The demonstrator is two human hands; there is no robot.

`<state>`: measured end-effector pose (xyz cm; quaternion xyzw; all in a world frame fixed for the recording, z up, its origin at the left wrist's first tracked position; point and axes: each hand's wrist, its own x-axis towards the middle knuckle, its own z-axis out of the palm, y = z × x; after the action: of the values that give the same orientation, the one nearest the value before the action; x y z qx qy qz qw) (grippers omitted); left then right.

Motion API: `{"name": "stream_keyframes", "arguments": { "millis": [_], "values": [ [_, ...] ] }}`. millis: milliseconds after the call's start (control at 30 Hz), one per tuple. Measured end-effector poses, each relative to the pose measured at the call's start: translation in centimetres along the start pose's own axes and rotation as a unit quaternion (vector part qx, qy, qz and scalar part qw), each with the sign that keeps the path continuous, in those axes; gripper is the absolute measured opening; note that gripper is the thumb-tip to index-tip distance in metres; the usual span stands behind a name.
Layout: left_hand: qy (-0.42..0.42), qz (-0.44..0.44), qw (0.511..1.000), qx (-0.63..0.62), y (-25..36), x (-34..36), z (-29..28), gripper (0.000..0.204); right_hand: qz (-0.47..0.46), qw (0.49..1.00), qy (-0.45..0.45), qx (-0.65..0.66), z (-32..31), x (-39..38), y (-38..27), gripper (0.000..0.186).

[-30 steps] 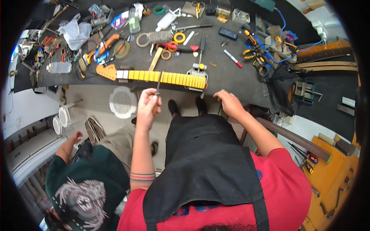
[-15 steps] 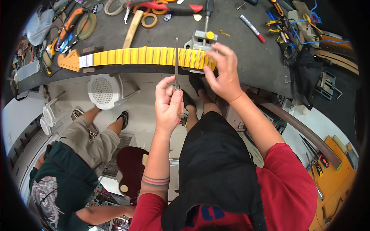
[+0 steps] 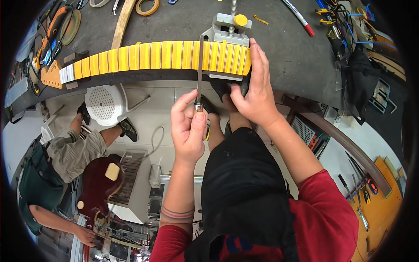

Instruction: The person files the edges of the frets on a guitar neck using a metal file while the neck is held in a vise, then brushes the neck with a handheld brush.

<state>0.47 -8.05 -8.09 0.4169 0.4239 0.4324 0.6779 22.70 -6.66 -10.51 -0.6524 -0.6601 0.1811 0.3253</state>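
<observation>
A guitar neck (image 3: 145,56) lies across the bench's near edge, headstock (image 3: 52,75) to the left. Yellow tape covers its fretboard between the frets, with pale tape by the headstock. My left hand (image 3: 187,133) is closed round the handle of a slim metal file (image 3: 200,72). The file's long shaft points away from me and crosses above the fretboard; contact with it is unclear. At the neck's right end, my right hand (image 3: 258,94) has its fingers stretched along the end and its thumb apart. Under that end sits a grey vise (image 3: 220,26) with a yellow knob.
Tape roll (image 3: 147,6), wooden stick (image 3: 124,22) and red-capped marker (image 3: 299,17) lie on the dark bench (image 3: 183,22). Tools crowd both sides. Below are a white stool (image 3: 106,105) and, at left, another person (image 3: 41,174) with a dark red guitar body (image 3: 97,183).
My right hand has gone from hovering above the neck's right end to lying along it. My left hand still holds the file over the frets. The view has shifted nearer the bench.
</observation>
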Motion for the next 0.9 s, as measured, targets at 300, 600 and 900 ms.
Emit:
{"name": "stream_keyframes", "arguments": {
  "millis": [300, 600, 900],
  "values": [
    [-0.011, 0.0, 1.0, 0.004, -1.0, -0.8, 0.0, 0.049, 0.008, 0.997, -0.001, 0.079, -0.8, 0.1, -0.1, 0.109],
    [0.013, 0.009, 1.0, 0.007, -1.5, -1.7, -0.7, 0.051, 0.064, 0.982, -0.129, 0.121, -0.5, -9.9, 1.0, 0.025],
    [0.026, 0.008, 1.0, -0.013, -2.2, -2.0, -0.4, 0.053, 0.642, 0.679, 0.22, 0.279, 10.7, -7.9, 20.8, 0.02]
  ]
}}
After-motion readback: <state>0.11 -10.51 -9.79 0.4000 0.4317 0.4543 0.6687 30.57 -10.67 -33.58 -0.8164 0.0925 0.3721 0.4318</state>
